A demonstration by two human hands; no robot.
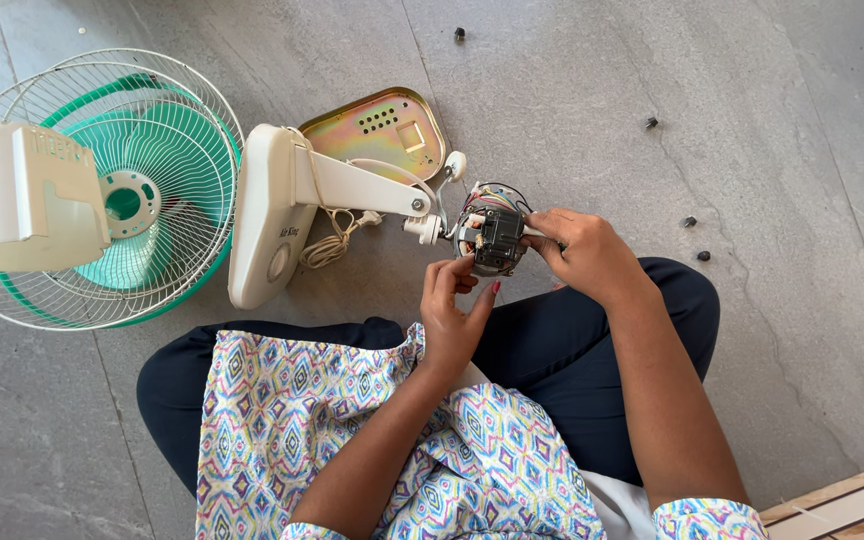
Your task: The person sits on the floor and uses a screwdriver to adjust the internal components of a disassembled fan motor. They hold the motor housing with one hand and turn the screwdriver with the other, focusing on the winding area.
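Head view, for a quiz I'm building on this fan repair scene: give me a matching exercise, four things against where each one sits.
Things:
1. Dark fan motor with coloured wires
2. White wire fan guard with green blades
3. Gold metal base plate
4. Small dark screws

Places:
A. flat on the grey floor behind the cream stand arm
B. scattered on the floor at the right
C. between the left hand and right hand
D. lying on the floor at far left

Pairs: 1-C, 2-D, 3-A, 4-B

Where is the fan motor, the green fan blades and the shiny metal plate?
fan motor (pixel 493 238), head view, dark middle block.
green fan blades (pixel 167 165), head view, upper blade.
metal plate (pixel 377 125), head view, flat gold face.
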